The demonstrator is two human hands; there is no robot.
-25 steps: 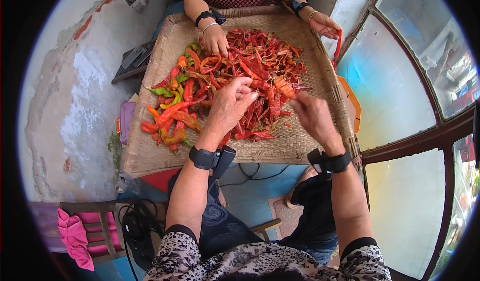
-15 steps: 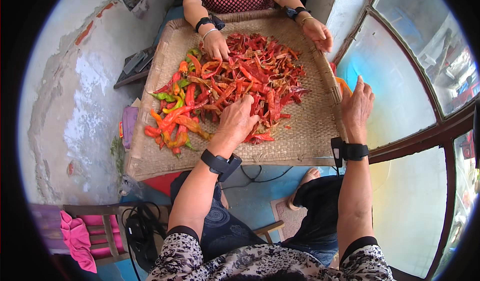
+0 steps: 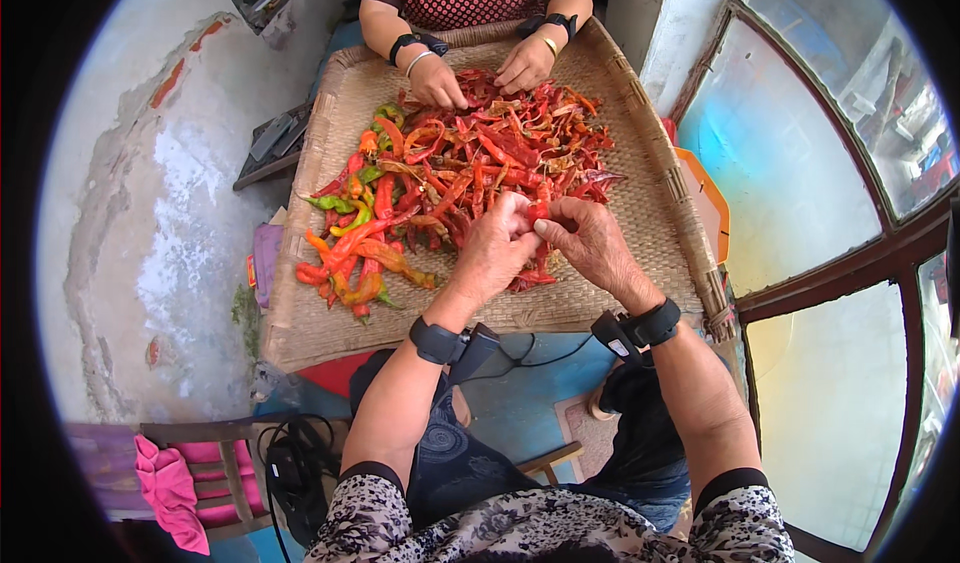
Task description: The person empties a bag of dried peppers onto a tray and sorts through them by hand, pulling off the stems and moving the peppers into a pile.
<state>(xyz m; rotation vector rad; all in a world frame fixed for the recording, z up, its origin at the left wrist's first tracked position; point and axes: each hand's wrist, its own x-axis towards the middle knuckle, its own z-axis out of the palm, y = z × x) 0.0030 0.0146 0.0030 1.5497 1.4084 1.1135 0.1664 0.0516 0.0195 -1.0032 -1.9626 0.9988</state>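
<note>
My left hand (image 3: 493,250) and my right hand (image 3: 592,241) meet over the near side of a woven tray (image 3: 640,233). Fingertips of both pinch a red chili pepper (image 3: 541,209), which is partly hidden by them. Beyond and beneath lies a heap of wrinkled, dried red chilies (image 3: 510,148). To its left is a group of fresher, smoother red, orange and green peppers (image 3: 355,248). Across the tray, a co-worker's two hands (image 3: 436,81) rest in the far part of the heap, their fingers among the chilies.
An orange-rimmed object (image 3: 708,203) stands between the tray's right side and the framed window (image 3: 790,153). At left are a peeling wall (image 3: 150,213) and a purple cloth (image 3: 267,263). Lower left, a wooden chair (image 3: 235,473) carries a pink cloth (image 3: 170,488) and a black bag (image 3: 297,478).
My right hand has come in from beyond the tray's right edge to join my left at a red chili. The co-worker's hand on the right side has also moved in to the heap.
</note>
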